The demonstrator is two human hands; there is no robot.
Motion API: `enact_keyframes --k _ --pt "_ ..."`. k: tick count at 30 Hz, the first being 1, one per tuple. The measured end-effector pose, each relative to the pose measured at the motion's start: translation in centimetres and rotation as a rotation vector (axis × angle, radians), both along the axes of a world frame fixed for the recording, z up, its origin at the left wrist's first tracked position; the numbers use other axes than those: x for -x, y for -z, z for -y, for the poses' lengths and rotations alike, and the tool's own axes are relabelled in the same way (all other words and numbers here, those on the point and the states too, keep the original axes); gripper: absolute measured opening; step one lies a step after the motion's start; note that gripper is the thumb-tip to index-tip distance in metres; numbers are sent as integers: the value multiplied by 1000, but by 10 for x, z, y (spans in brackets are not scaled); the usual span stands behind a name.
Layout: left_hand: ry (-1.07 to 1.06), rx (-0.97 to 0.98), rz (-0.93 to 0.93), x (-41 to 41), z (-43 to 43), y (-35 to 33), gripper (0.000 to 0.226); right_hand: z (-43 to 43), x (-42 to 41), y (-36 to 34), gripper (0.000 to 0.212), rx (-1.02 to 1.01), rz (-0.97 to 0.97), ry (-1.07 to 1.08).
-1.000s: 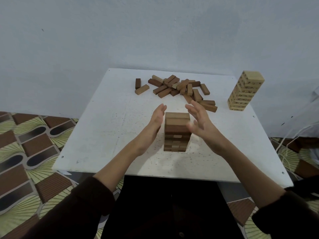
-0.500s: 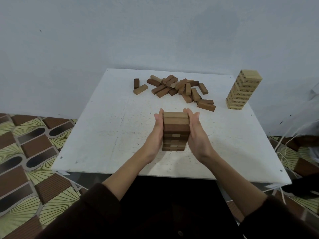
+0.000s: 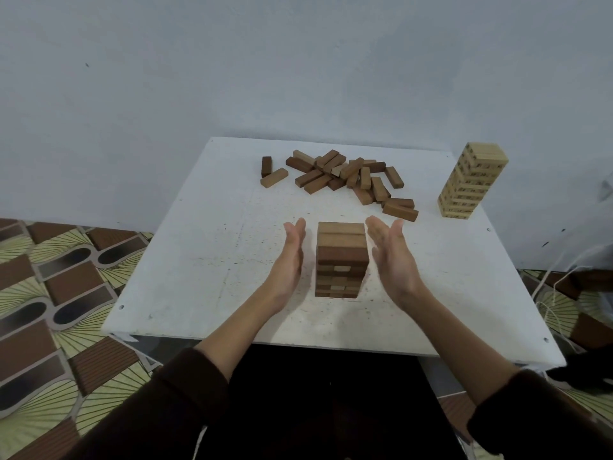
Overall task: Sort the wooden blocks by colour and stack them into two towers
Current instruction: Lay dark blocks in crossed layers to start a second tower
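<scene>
Both palms have come off the dark stack since half a second ago, when they were pressed flat against its sides to square it up.

From the head view, the left hand (image 3: 288, 260) stands just left of centre frame. Its fingers are straight and together and its palm faces the stack across a clear gap; it holds nothing. The right hand (image 3: 391, 260) mirrors it just right of centre, fingers straight and slightly spread, also off the wood and empty. Between them the brown tower (image 3: 341, 257) stands upright on the white table (image 3: 205, 260), in the lower middle of the tabletop. Its sides look flush, and a few lighter block ends show in the lower layers.

In the upper centre of the frame a loose heap of brown blocks (image 3: 345, 177) lies scattered along the far side of the table, well apart from the tower. At the upper right the pale tower (image 3: 471, 184) stands near the table's far corner. It looks finished to me, since I can spot no pale blocks lying loose.

I'd judge the step in hand to be straightening the brown stack between layers, with the whole job somewhat past halfway. The next move calls for a reach up to the heap for more blocks. They should go crosswise on the top layer, set down gently so the squared stack isn't nudged.
</scene>
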State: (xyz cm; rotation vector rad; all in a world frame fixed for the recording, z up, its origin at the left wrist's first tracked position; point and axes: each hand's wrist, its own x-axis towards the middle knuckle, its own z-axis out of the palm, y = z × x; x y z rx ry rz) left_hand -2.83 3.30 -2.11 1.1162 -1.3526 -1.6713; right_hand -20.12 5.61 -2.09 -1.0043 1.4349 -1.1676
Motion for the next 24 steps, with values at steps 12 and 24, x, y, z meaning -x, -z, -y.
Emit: enact_keyframes --k 12,24 --pt "26 453 688 4 107 24 43 120 37 -4 22 26 -898 -67" --pt "151 780 1003 25 182 35 59 150 20 11 31 212 -1066 -377"
